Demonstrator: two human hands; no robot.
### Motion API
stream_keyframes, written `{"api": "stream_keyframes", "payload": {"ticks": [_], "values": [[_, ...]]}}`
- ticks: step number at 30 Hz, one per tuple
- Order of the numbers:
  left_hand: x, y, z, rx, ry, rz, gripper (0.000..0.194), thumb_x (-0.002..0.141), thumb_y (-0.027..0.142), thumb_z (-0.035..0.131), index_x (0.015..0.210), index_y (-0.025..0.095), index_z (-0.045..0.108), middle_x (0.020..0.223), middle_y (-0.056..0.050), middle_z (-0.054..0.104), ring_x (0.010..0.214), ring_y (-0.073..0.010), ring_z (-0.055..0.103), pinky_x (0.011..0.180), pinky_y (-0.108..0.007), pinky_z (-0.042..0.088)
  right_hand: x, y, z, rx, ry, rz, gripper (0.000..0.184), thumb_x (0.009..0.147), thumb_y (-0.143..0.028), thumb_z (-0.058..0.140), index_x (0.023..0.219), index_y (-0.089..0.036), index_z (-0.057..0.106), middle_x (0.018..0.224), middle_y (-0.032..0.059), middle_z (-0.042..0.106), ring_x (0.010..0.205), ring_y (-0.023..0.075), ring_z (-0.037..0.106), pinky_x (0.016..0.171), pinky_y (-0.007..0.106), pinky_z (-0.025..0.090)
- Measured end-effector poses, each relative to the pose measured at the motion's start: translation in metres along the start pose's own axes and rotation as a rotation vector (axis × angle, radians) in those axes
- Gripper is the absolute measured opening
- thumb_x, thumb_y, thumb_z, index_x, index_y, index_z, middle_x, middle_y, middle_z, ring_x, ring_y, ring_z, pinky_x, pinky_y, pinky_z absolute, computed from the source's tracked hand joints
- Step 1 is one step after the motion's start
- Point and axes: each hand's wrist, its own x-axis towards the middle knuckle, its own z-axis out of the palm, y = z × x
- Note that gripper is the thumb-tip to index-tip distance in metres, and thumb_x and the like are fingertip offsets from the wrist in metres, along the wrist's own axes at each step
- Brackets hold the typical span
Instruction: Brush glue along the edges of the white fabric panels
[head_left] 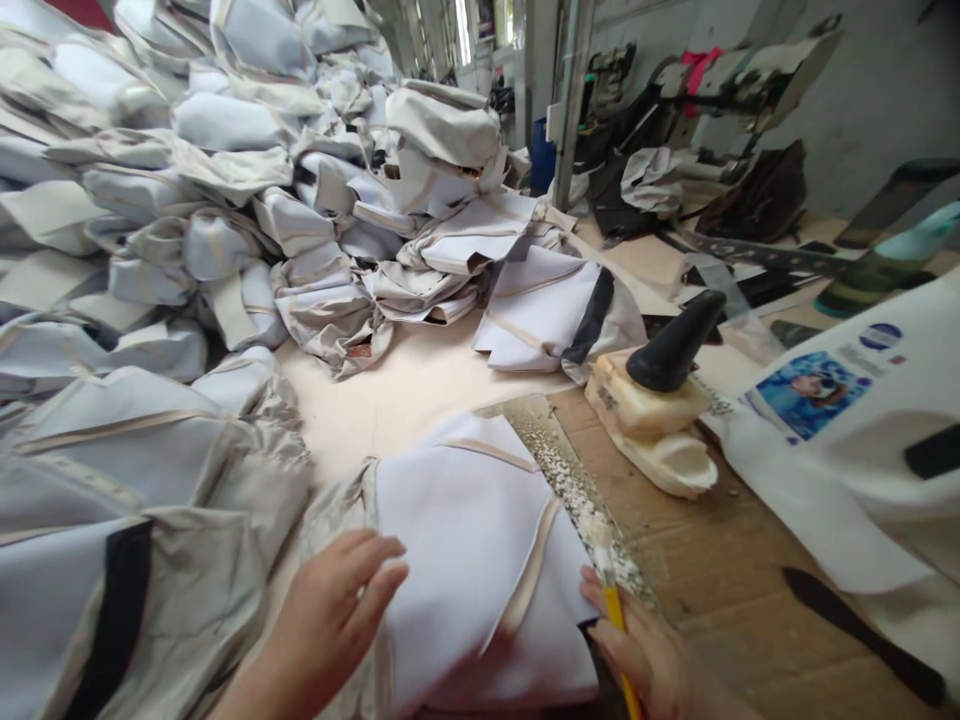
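My left hand (pixel 326 615) lies flat with fingers stretched on the left side of a pale lavender fabric piece (pixel 465 540) with beige tape edging, spread on the table in front of me. My right hand (pixel 645 655) is closed round a yellow-handled brush (pixel 611 590); its whitish bristle tip rests at the fabric's right edge. A strip crusted with white glue residue (pixel 570 480) runs along that edge.
A big heap of similar lavender-and-beige pieces (pixel 187 200) fills the left and back. A cream block with a black shoe last (pixel 660 400) stands to the right on the wooden table (pixel 720 570). A white printed sheet (pixel 840 420) and dark strips lie far right.
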Motion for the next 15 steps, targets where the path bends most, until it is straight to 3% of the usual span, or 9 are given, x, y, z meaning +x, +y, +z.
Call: {"api": "stream_keyframes", "payload": {"ticks": [2, 4, 6, 8, 11, 15], "values": [[0.037, 0.013, 0.004, 0.069, -0.054, 0.025, 0.041, 0.090, 0.046, 0.036, 0.113, 0.024, 0.061, 0.117, -0.010, 0.060, 0.110, -0.0266, 0.053, 0.089, -0.042, 0.047, -0.009, -0.005, 0.002, -0.007, 0.024, 0.013, 0.020, 0.085, -0.020, 0.044, 0.097, -0.016, 0.059, 0.108, 0.0178, 0.064, 0.111, 0.0279, 0.055, 0.085, 0.035, 0.051], [0.071, 0.025, 0.024, 0.122, -0.160, 0.079, 0.052, 0.086, 0.054, 0.037, 0.131, 0.029, 0.046, 0.142, -0.009, 0.037, 0.131, -0.0363, 0.027, 0.097, -0.062, 0.031, -0.018, -0.007, -0.002, -0.021, 0.026, 0.043, 0.019, 0.086, -0.023, 0.045, 0.096, -0.017, 0.059, 0.105, 0.0172, 0.065, 0.106, 0.0282, 0.058, 0.083, 0.036, 0.052], [0.098, 0.030, 0.054, 0.173, -0.246, 0.071, 0.060, 0.083, 0.062, 0.036, 0.136, 0.034, 0.038, 0.149, -0.007, 0.023, 0.135, -0.0415, 0.010, 0.093, -0.075, 0.016, -0.023, -0.002, -0.016, -0.040, 0.015, 0.103, 0.015, 0.085, -0.023, 0.049, 0.095, -0.018, 0.058, 0.102, 0.0145, 0.066, 0.100, 0.0261, 0.061, 0.081, 0.033, 0.053], [0.114, 0.027, 0.084, 0.230, -0.305, 0.033, 0.065, 0.079, 0.066, 0.039, 0.135, 0.034, 0.040, 0.148, -0.009, 0.025, 0.134, -0.0447, 0.008, 0.088, -0.079, 0.005, -0.020, 0.012, -0.040, -0.042, 0.006, 0.213, 0.017, 0.084, -0.026, 0.054, 0.099, -0.019, 0.057, 0.103, 0.0119, 0.066, 0.097, 0.0245, 0.062, 0.081, 0.031, 0.053], [0.120, 0.009, 0.117, 0.276, -0.366, 0.032, 0.067, 0.075, 0.062, 0.048, 0.135, 0.035, 0.039, 0.147, -0.010, 0.028, 0.132, -0.0466, 0.014, 0.088, -0.079, 0.002, -0.006, 0.047, -0.082, 0.024, 0.075, 0.586, 0.025, 0.088, -0.033, 0.047, 0.107, -0.019, 0.055, 0.093, 0.0091, 0.066, 0.086, 0.0214, 0.064, 0.075, 0.031, 0.053], [0.117, -0.012, 0.130, 0.283, -0.376, 0.095, 0.068, 0.075, 0.061, 0.047, 0.138, 0.039, 0.032, 0.148, -0.008, 0.024, 0.132, -0.0453, 0.018, 0.091, -0.077, 0.003, 0.017, 0.102, -0.107, 0.155, 0.296, 1.174, 0.037, 0.091, -0.042, 0.032, 0.094, -0.017, 0.060, 0.065, 0.0032, 0.059, 0.064, 0.0171, 0.059, 0.062, 0.028, 0.049]]}}
